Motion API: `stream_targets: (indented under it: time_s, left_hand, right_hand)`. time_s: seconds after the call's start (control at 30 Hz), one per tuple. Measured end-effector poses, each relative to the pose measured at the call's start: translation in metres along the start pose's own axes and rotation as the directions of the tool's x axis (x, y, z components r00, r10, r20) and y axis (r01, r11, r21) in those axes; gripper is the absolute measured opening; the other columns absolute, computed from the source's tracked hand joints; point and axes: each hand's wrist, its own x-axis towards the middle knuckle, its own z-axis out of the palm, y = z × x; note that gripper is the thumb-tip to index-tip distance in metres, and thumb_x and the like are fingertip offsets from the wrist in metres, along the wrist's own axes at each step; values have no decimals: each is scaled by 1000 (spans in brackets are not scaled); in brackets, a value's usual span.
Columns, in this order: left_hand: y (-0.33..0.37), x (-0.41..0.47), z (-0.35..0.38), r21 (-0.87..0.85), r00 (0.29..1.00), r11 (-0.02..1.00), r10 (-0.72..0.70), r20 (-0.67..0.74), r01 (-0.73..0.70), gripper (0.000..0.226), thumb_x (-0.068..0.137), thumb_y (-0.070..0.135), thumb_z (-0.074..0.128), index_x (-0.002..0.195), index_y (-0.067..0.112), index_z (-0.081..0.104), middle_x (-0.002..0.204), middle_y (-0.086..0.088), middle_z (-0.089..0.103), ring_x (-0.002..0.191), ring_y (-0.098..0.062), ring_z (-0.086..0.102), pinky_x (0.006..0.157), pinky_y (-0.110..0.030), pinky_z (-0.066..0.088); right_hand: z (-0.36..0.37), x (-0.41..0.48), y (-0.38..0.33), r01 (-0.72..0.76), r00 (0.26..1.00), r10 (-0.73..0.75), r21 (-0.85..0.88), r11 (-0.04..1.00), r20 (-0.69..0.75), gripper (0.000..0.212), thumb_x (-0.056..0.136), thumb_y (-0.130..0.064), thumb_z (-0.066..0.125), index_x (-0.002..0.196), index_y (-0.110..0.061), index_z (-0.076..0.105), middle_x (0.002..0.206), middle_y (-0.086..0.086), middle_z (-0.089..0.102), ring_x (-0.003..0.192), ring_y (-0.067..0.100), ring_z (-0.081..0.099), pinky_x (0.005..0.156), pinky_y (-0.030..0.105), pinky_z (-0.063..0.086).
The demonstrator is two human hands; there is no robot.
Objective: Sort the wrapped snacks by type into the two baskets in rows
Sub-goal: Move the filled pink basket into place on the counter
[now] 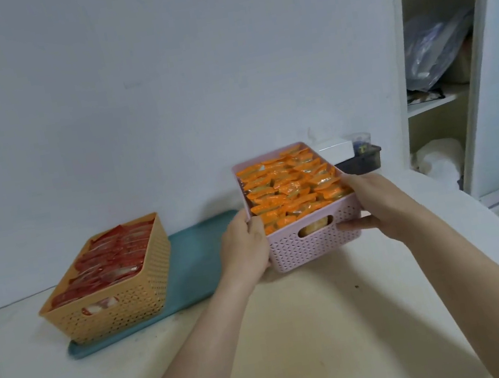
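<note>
Two bare forearms reach forward over the pale tabletop (298, 329) to the pink basket (317, 245). The left hand (246, 245) grips the pink basket's near left corner, with the thumb up at the rim and the fingers curled round the wall and under the base. The right hand (373, 204) holds the near right corner. Its upper part lies over the rim and one finger stretches along the front wall, just beside the handle slot. The pink basket sits slightly tilted between the two hands. I cannot tell whether its base touches the tabletop.

It is packed to the rim with orange-wrapped snacks (290, 185) laid in rows. To the left of the pink basket, well apart from it, a tan basket (123, 312) stands on the near end of a teal tray (194, 264). The tan basket is filled with rows of red-wrapped snacks (111, 258). The tray's far end runs up just beside the left hand.

Behind the pink basket, against the white wall, a white box (335, 148) lies next to a dark container (364, 161). Further right of the pink basket is an open cupboard (440, 102) with a plastic bag (436, 48) on its shelf.
</note>
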Motion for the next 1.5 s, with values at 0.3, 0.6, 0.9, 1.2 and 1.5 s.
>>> stream_targets:
  time_s: [0.3, 0.6, 0.9, 1.2, 1.5]
  left_hand:
    - [-44, 21, -97, 292, 996, 954, -48, -71, 66, 36, 92, 39, 32, 93, 18, 61, 89, -7, 71, 80, -27, 69, 70, -54, 58]
    - [-48, 1, -146, 683, 937, 727, 286, -199, -77, 28, 93, 27, 53, 117, 23, 68, 106, 1, 71, 99, -22, 59, 77, -37, 49]
    - [-113, -11, -183, 748, 933, 659, 315, -177, -80, 23, 86, 18, 71, 107, 23, 75, 102, 3, 71, 92, -23, 61, 75, -42, 53]
    - [-114, -1, -181, 745, 916, 663, 340, -212, -73, 19, 86, 22, 70, 104, 26, 76, 98, 5, 72, 90, -20, 61, 71, -34, 48]
    - [-88, 7, -182, 834, 972, 552, 196, -133, 3, 24, 93, 33, 56, 116, 37, 64, 104, 15, 61, 96, -10, 54, 70, -27, 44]
  right_hand:
    - [106, 12, 3, 0, 989, -5, 32, 999, 145, 28, 100, -15, 39, 84, -11, 62, 100, 12, 64, 88, 25, 63, 71, 50, 60]
    - [153, 36, 12, 38, 998, -34, -84, 996, 49, 37, 99, -15, 39, 96, 13, 62, 110, 27, 60, 75, 33, 65, 49, 40, 59]
    - [184, 45, 24, 52, 998, -44, -173, 983, 47, 37, 98, -17, 37, 79, 3, 62, 95, 23, 64, 91, 41, 65, 69, 56, 58]
    - [189, 54, 24, 207, 966, -257, -557, 804, -13, 39, 98, -17, 35, 68, -5, 56, 78, 13, 62, 73, 29, 58, 63, 36, 47]
    - [186, 61, 17, 167, 954, -296, -764, 623, -34, 35, 97, -24, 36, 78, -5, 58, 74, 6, 62, 65, 22, 55, 58, 30, 38]
